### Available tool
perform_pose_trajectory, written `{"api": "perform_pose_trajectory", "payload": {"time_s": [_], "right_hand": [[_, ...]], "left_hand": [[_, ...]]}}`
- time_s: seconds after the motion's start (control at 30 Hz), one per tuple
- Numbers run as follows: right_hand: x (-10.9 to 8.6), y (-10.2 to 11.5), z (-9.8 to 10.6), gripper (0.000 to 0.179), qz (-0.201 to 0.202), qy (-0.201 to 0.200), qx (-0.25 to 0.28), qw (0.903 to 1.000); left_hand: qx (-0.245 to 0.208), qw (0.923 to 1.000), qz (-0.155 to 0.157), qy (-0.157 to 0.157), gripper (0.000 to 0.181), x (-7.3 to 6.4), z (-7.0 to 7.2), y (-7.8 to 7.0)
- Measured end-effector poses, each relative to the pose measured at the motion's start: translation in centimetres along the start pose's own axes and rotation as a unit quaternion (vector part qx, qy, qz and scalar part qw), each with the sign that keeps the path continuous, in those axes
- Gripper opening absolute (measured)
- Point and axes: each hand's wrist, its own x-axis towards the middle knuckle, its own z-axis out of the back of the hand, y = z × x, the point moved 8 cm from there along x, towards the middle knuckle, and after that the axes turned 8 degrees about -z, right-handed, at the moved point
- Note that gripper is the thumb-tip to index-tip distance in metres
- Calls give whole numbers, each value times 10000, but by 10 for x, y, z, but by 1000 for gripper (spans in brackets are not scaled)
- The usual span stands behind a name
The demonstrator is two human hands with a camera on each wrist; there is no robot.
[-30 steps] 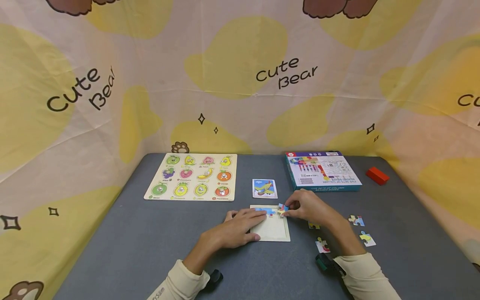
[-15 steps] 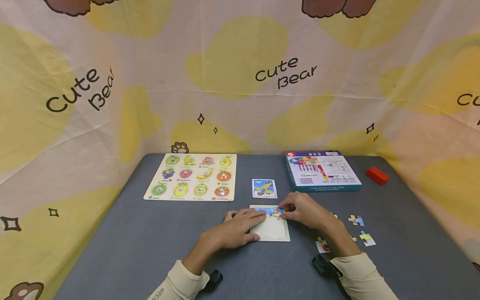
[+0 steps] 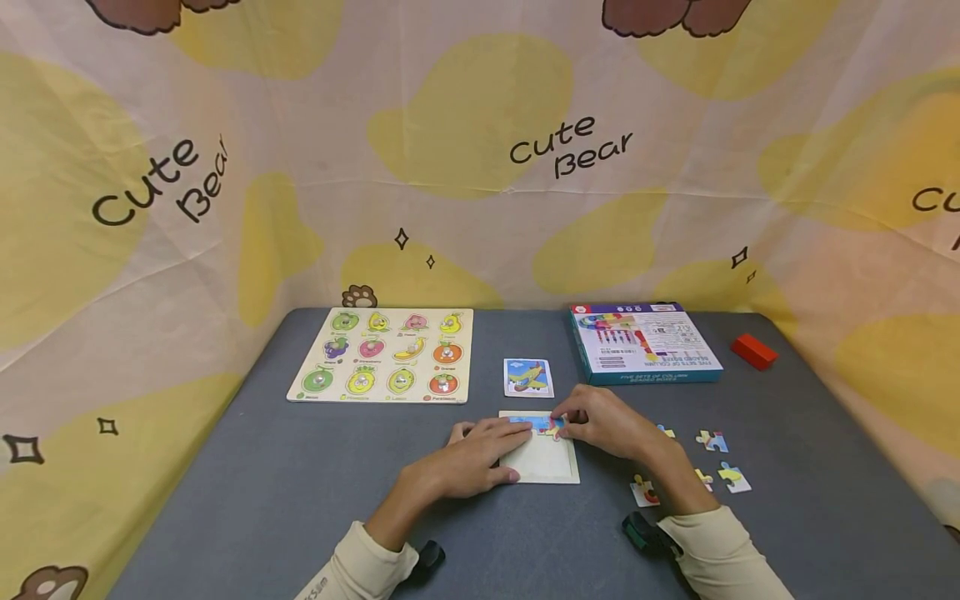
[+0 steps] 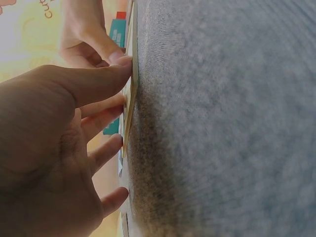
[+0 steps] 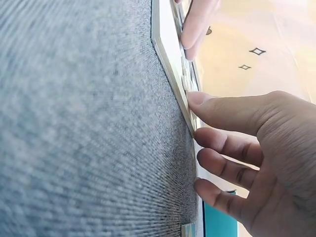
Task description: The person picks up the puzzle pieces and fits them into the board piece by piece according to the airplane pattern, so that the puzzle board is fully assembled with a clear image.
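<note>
Left of the tray (image 3: 540,465), and farther back, lay a fruit board (image 3: 381,373). The left hand (image 3: 480,457) rested on the tray's left side, fingers stretched nearly straight, gripping nothing. Just beyond the tray lay a picture card (image 3: 528,380). At the tray's far right corner a puzzle piece (image 3: 553,431) was pinched between thumb and forefinger of the right hand (image 3: 603,422). A box (image 3: 667,350) lay behind and right of the tray, loose pieces (image 3: 735,478) to the tray's right, and a red block (image 3: 754,352) well beyond.
</note>
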Motion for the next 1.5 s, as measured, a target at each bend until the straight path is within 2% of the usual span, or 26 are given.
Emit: {"api": "perform_pose_trajectory", "payload": {"time_s": [0.67, 0.9, 1.1, 1.27, 1.5], "right_hand": [[-3, 12, 1, 19, 238, -132, -302, 9992], [0, 13, -3, 20, 157, -109, -191, 9996], [0, 12, -4, 18, 93, -72, 8, 9999], [0, 10, -4, 19, 11, -20, 219, 9998], [-1, 8, -2, 20, 29, -26, 314, 9995]], "left_hand": [[23, 10000, -44, -9, 64, 0, 1, -3], [73, 10000, -5, -67, 62, -1, 4, -8], [385, 9990, -94, -222, 58, 8, 1, -20], [643, 9973, -322, -144, 59, 15, -4, -30], [786, 9965, -278, -84, 62, 21, -6, -30]]}}
